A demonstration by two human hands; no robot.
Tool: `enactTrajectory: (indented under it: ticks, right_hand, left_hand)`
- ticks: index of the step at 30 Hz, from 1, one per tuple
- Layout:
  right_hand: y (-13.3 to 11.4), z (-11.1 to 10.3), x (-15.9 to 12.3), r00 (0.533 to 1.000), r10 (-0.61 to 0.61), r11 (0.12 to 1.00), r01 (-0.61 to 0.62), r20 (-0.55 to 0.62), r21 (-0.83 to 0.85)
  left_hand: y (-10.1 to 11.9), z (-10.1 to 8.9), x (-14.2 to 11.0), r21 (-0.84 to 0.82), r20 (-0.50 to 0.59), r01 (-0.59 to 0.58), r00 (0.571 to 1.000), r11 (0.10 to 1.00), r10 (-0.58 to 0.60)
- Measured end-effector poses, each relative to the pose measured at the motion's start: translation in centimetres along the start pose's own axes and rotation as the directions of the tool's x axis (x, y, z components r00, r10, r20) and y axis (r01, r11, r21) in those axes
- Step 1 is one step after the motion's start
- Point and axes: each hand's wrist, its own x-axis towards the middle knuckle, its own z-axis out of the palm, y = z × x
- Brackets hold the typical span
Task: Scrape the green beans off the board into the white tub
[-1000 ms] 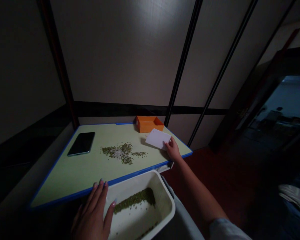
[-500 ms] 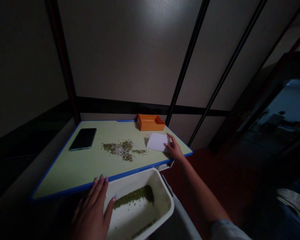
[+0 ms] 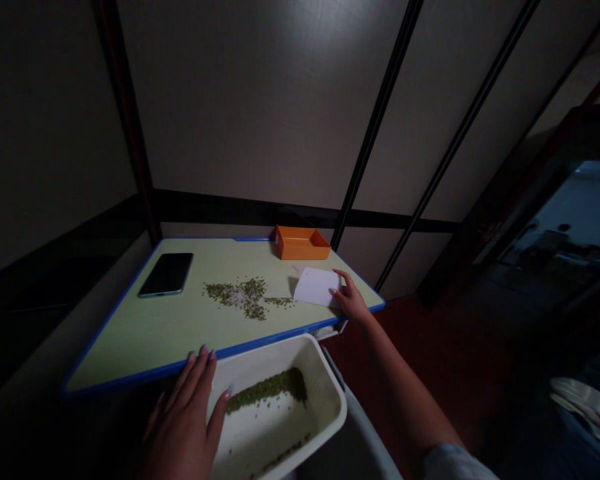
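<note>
the right hand's fingers (image 3: 351,298) pinch a flat white card (image 3: 315,287); the left's (image 3: 183,420), extended, touch the smooth-walled white tub (image 3: 280,400).

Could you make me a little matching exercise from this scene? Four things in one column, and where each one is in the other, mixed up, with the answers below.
Things
1. Phone
2. Orange box
3. White card
4. White tub

Places
A. Between the fingers and thumb of the right hand
B. At the near edge of the table, with the left hand at its side
C. Near the far edge, towards the right-hand corner
D. Lying flat near the left edge

Right pairs: 1-D, 2-C, 3-A, 4-B
</note>
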Motion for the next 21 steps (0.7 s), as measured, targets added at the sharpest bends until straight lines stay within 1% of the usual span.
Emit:
enactTrajectory:
  ticks: [7, 15, 21]
  right_hand:
    - [0.38, 0.07, 0.07, 1.0, 0.007, 0.999, -0.007, 0.005, 0.049]
    - [-0.02, 0.39, -0.33, 0.999, 0.016, 0.999, -0.017, 0.031, 0.049]
    - [0.03, 0.46, -0.42, 0.999, 0.027, 0.999, -0.028, 0.023, 0.044]
  left_hand:
    - [0.07, -0.11, -0.01, 0.023, 0.019, 0.007, 1.0, 1.0, -0.008]
    - [-0.09, -0.04, -0.05, 0.027, 0.024, 0.016, 1.0, 1.0, -0.016]
    - [0.03, -0.18, 0.2, 0.021, 0.037, 0.028, 0.999, 0.999, -0.029]
